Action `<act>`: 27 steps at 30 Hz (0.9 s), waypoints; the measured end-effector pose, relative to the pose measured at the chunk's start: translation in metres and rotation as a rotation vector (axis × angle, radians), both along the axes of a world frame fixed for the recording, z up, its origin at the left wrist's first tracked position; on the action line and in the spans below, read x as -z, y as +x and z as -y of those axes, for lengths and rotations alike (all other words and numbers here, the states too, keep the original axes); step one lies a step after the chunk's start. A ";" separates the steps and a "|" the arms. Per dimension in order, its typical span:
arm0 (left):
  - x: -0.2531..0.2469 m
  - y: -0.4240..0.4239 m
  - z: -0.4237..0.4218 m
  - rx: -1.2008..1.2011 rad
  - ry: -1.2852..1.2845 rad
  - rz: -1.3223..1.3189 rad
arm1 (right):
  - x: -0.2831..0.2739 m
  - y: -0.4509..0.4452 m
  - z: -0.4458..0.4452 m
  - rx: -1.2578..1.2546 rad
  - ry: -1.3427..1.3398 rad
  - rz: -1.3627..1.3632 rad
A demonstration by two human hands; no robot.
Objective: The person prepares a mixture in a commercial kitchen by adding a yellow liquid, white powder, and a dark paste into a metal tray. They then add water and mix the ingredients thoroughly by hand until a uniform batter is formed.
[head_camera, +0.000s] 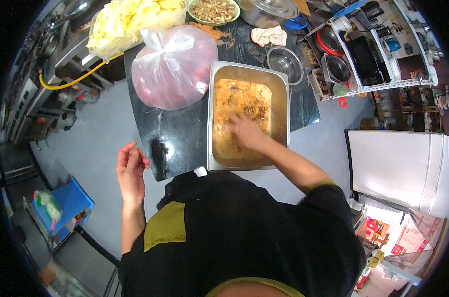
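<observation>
A deep rectangular stainless steel pan (280, 92) stands at the near edge of the dark table, holding a brown-orange liquid (243, 96) with dark pieces in it. My right hand (243, 130) reaches into the pan, its blurred fingertips at the liquid; whether they grip anything cannot be seen. My left hand (131, 165) is raised off the table's left side, fingers curled and slightly apart, with nothing in it. A tied clear plastic bag (174, 70) of pinkish contents rests left of the pan, close to its rim.
On the dark table (176, 137), a steel bowl (285, 63) and a crumpled cloth (269, 36) lie behind the pan. Farther back are a tub of yellow food (135, 22), a green-rimmed bowl (214, 11) and a lidded pot (270, 11). A white shelf rack (376, 87) stands right.
</observation>
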State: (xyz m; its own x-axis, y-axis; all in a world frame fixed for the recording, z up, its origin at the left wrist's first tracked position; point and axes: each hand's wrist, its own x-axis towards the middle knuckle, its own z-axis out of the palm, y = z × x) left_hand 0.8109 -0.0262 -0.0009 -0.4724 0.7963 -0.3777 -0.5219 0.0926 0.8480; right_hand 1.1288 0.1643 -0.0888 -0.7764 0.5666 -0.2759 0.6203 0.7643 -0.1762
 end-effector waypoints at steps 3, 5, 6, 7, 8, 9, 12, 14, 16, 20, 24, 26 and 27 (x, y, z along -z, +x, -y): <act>-0.013 0.007 -0.009 0.028 0.031 -0.015 | 0.005 -0.010 -0.049 0.101 0.061 -0.104; -0.017 0.003 -0.009 0.006 0.023 -0.034 | 0.012 0.028 -0.056 0.231 0.118 -0.248; -0.012 -0.001 -0.005 -0.020 0.008 -0.054 | -0.012 0.034 -0.032 0.189 0.087 -0.104; -0.003 -0.005 -0.001 -0.031 0.001 -0.063 | -0.009 0.040 -0.009 0.230 0.021 -0.067; 0.002 -0.007 0.003 -0.044 -0.012 -0.077 | -0.002 0.040 0.013 0.161 0.043 -0.102; 0.003 -0.004 0.002 -0.038 -0.020 -0.053 | 0.004 0.034 0.028 0.094 0.065 -0.138; 0.002 0.009 -0.006 0.000 -0.015 -0.015 | -0.002 -0.017 -0.009 0.118 -0.091 -0.076; -0.005 0.013 -0.013 0.056 0.025 -0.027 | 0.011 0.004 -0.051 0.203 0.034 -0.208; -0.007 0.006 -0.010 0.039 0.006 -0.066 | 0.014 0.028 -0.051 0.244 0.059 -0.219; 0.008 0.006 -0.004 -0.025 -0.040 -0.083 | -0.006 0.022 0.012 0.048 0.023 -0.119; -0.001 0.023 -0.018 0.066 -0.008 -0.007 | 0.011 -0.008 -0.034 0.065 0.077 -0.094; -0.003 0.019 -0.013 0.033 -0.020 -0.043 | -0.013 0.013 -0.040 0.235 -0.001 -0.090; -0.003 0.016 -0.012 0.022 -0.017 -0.060 | -0.023 0.024 -0.044 0.324 -0.031 -0.087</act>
State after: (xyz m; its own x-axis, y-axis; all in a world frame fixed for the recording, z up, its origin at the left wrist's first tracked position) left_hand 0.8271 -0.0137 0.0020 -0.4773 0.8005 -0.3625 -0.4679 0.1177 0.8759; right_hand 1.1532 0.2078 -0.0653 -0.5790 0.7801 -0.2372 0.8116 0.5235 -0.2594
